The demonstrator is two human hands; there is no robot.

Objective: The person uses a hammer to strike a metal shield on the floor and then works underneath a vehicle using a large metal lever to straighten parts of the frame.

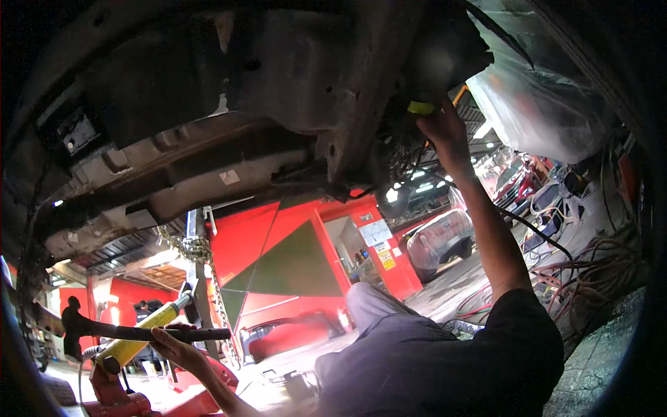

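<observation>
Red workshop walls [278,236], car underbody [229,104], left hand [174,347] gripping hammer [125,332]

Above me, filling the upper frame, hangs a dark car underbody [229,104]. Behind, centre frame, a red and green wall [285,257]. At right, a plastic-wrapped car [439,240], tangled hoses [597,271] over wet concrete floor [604,347].

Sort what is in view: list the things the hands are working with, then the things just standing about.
In hand:
- right hand raised to a yellow part on the car underside
- left hand gripping a dark hammer

Standing about:
- yellow-handled red jack
- hanging chain
- plastic-wrapped car
- hoses on the floor
</observation>
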